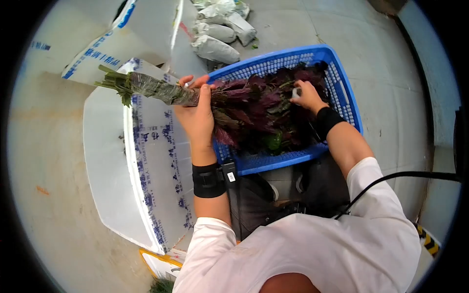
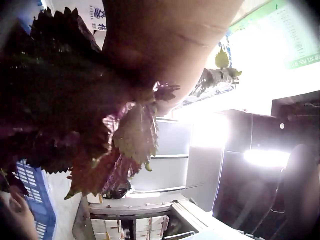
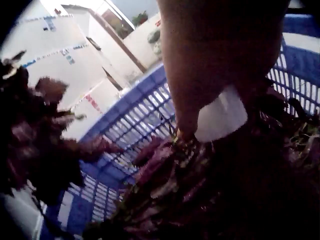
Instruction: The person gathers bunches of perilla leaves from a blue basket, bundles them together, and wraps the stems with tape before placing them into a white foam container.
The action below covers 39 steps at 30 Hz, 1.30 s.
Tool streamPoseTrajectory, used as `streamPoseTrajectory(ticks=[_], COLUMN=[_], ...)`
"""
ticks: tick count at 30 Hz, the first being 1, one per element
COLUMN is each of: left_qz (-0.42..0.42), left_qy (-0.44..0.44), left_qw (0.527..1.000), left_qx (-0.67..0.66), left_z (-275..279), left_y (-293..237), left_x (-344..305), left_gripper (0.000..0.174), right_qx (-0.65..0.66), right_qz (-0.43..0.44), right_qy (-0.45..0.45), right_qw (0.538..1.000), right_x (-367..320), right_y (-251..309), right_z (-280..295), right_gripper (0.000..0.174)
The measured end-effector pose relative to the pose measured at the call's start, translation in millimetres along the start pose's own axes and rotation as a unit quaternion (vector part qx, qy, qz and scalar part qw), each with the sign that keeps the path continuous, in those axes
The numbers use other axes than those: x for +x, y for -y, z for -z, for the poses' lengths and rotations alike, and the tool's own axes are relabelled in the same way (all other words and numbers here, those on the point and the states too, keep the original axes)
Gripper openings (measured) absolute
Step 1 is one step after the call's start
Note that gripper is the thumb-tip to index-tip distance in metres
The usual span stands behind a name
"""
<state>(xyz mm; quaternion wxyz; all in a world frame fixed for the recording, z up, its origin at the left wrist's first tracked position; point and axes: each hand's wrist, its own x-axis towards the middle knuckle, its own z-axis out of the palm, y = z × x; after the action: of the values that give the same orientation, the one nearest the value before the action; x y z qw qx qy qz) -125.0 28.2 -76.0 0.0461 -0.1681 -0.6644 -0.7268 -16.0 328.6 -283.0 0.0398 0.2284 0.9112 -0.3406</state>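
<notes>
My left hand [image 1: 194,115] grips a bunch of purple perilla [image 1: 239,100] around its stems, thumb on the near side. Clear film wraps the stems [image 1: 151,89], and their green cut ends point left. The bunch's leaves [image 2: 137,132] hang below this hand in the left wrist view. Inside the blue basket [image 1: 349,100], my right hand [image 1: 309,96] has curled fingers pinching at the loose perilla [image 3: 170,175]. A white band-like piece [image 3: 222,116] sits at those fingers. Leaves and shadow hide part of the right fingertips.
A white foam box [image 1: 161,161] with blue print stands left of the basket. Behind are several wrapped bundles [image 1: 215,36] on the floor and more foam boxes [image 1: 146,29]. A black cable [image 1: 405,174] runs from the right toward the person's shirt.
</notes>
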Motion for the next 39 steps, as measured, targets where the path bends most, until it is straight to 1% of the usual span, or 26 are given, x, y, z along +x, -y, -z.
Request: streamPoseTrajectory(ticks=[2,3,4,5,7,8,10,11,12,14,15,16,17,18,19,22,26,27,29,30,31,32,35,36,38,39], left_qz=[0.021,0.023,0.015,0.034,0.051,0.049,0.046,0.026,0.026,0.064,0.04,0.04,0.06,0.08,0.105,0.125,0.11,0.114,0.098,0.087,0.084,0.079,0.044,0.042,0.063,0.032], left_qy=[0.003,-0.007,-0.015,-0.024,-0.03,-0.041,-0.026,-0.019,-0.024,-0.027,-0.003,-0.003,0.024,0.051,0.051,0.05,0.076,0.077,0.076,0.078,0.088,0.085,0.131,0.129,0.132,0.129], left_qw=[0.998,0.997,0.997,0.995,0.991,0.991,0.992,0.993,0.993,0.985,0.993,0.993,0.97,0.933,0.917,0.908,0.914,0.911,0.92,0.929,0.931,0.931,0.952,0.952,0.951,0.964], left_qx=[-0.062,-0.075,-0.074,-0.095,-0.118,-0.12,-0.115,-0.111,-0.114,-0.161,-0.112,-0.115,-0.234,-0.348,-0.38,-0.397,-0.383,-0.389,-0.372,-0.351,-0.344,-0.345,-0.274,-0.274,-0.273,-0.229], left_z=[8,8,7,6,6,5,3,4,2,-6,-4,-5,-7,-9,-12,-17,-17,-16,-17,-18,-16,-16,-15,-15,-17,-19], left_y=[6,8,7,5,5,6,8,15,14,10,20,23,25,27,26,4,14,13,10,8,7,6,5,5,5,3], left_x=[3,4,4,4,5,5,5,5,4,1,0,-2,-3,-4,-5,-11,-14,-16,-19,-20,-20,-21,-20,-20,-18,-19], left_gripper=[0.033,0.031,0.031,0.03,0.029,0.029,0.033,0.038,0.038,0.04,0.042,0.042,0.043,0.046,0.053,0.055,0.053,0.039,0.036,0.035,0.043,0.043,0.047,0.047,0.045,0.042], right_qx=[-0.034,-0.047,-0.061,-0.064,-0.129,-0.139,-0.053,-0.003,0.049,0.226,0.238,0.249,0.203,0.156,0.134,0.111,0.057,0.064,0.053,0.05,0.02,-0.008,0.023,0.022,0.047,0.045], right_qz=[0.005,-0.004,-0.014,-0.004,-0.085,-0.072,-0.002,0.058,0.116,0.161,0.221,0.28,0.334,0.385,0.405,0.397,0.413,0.413,0.418,0.426,0.418,0.409,0.412,0.414,0.401,0.404], right_qy=[0.003,0.029,0.054,0.053,0.145,0.143,0.035,-0.071,-0.176,-0.19,-0.178,-0.165,-0.143,-0.12,-0.112,-0.127,-0.14,-0.135,-0.131,-0.129,-0.124,-0.119,-0.11,-0.11,-0.032,-0.033], right_qw=[0.999,0.998,0.997,0.996,0.977,0.977,0.998,0.996,0.976,0.942,0.929,0.912,0.909,0.902,0.897,0.902,0.898,0.898,0.897,0.894,0.9,0.905,0.904,0.903,0.914,0.913], right_x=[2,0,-2,3,8,26,33,24,8,-40,-57,-70,-76,-82,-91,-96,-95,-97,-96,-95,-95,-94,-91,-90,-87,-87], right_y=[-11,-12,-6,1,19,13,39,65,99,181,206,223,232,240,253,265,274,278,281,281,282,282,282,281,281,282], right_z=[-16,-17,-16,-11,8,12,52,72,92,132,142,146,148,149,149,137,130,128,125,125,125,124,117,116,119,124], right_gripper=[0.068,0.069,0.069,0.069,0.067,0.06,0.047,0.04,0.034,0.025,0.022,0.02,0.019,0.018,0.015,0.016,0.019,0.019,0.021,0.021,0.022,0.024,0.029,0.029,0.036,0.036])
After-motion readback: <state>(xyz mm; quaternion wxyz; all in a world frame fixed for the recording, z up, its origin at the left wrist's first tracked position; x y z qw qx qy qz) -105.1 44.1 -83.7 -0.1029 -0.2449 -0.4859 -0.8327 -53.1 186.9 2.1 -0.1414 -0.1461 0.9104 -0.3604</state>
